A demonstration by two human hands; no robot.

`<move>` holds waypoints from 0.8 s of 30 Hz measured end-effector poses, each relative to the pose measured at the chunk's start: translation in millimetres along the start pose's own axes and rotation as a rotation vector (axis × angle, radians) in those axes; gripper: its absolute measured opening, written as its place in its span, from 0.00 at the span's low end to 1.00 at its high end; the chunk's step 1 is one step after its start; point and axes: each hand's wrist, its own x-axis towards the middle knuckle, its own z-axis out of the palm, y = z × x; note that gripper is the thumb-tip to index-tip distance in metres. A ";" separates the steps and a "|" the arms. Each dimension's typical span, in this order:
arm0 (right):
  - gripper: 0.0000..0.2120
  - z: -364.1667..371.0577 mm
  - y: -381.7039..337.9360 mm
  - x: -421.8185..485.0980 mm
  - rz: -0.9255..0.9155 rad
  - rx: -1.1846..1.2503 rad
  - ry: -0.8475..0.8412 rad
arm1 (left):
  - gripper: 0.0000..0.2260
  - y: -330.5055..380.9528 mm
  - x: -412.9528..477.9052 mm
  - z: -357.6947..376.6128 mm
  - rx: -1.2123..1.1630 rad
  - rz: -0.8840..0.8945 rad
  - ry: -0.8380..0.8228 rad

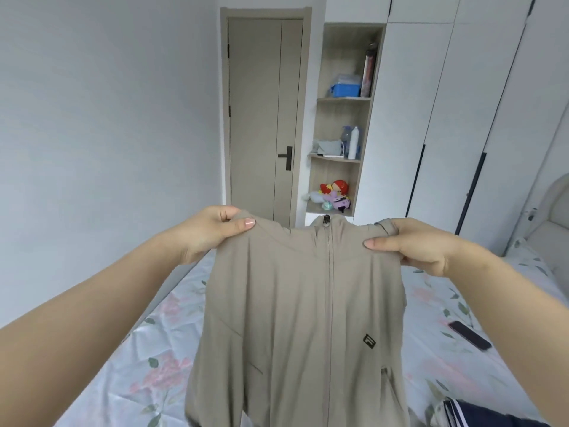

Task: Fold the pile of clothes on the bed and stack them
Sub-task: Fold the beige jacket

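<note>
A beige zip-up jacket (295, 318) hangs in the air in front of me, front side facing me, zipper closed to the collar, a small dark logo on its chest. My left hand (209, 235) pinches its left shoulder between thumb and fingers. My right hand (409, 245) pinches the right shoulder the same way. The jacket's lower part drops out of the frame's bottom edge. A dark navy garment with white stripes (480, 414) lies on the bed at the bottom right.
The bed (132, 365) has a white sheet with pink flowers and spreads below the jacket. A dark phone (469, 335) lies on it at the right. A padded headboard (551, 229) stands far right. Behind are a door (261, 118), open shelves (341, 131) and white wardrobes (446, 103).
</note>
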 end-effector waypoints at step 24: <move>0.07 48.7 -44.1 -79.6 -0.244 0.130 0.145 | 0.07 42.8 -55.3 -39.0 0.159 -0.019 -0.064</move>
